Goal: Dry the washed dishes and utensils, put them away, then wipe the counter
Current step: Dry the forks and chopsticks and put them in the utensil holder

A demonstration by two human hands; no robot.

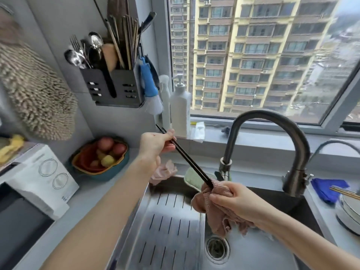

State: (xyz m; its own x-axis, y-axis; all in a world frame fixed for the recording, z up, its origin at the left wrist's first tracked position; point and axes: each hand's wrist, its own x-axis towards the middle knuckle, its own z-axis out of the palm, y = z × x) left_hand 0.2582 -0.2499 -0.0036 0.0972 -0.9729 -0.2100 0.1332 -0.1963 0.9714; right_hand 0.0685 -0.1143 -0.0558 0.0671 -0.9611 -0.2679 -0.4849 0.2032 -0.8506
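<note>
Kitchen bench (pixel 81 211) under a high-rise window; steel sink (pixel 165 230) below both hands. Left of left hand: fruit bowl (pixel 109 175) on bench. Above that hand: wall-mounted utensil holder (pixel 126 88) with spoons, forks and sticks. Left hand (pixel 153 145) raised, pinching upper end of black chopsticks (pixel 187 162). They slant down rightward over sink. Lower ends wrapped in pink cloth (pixel 214 213), right hand (pixel 231 199) clamped round cloth and tips. Beyond right hand: dark tap (pixel 272 121). Far right: stacked plates (pixel 348 211), pale chopsticks (pixel 344 191) laid across.
</note>
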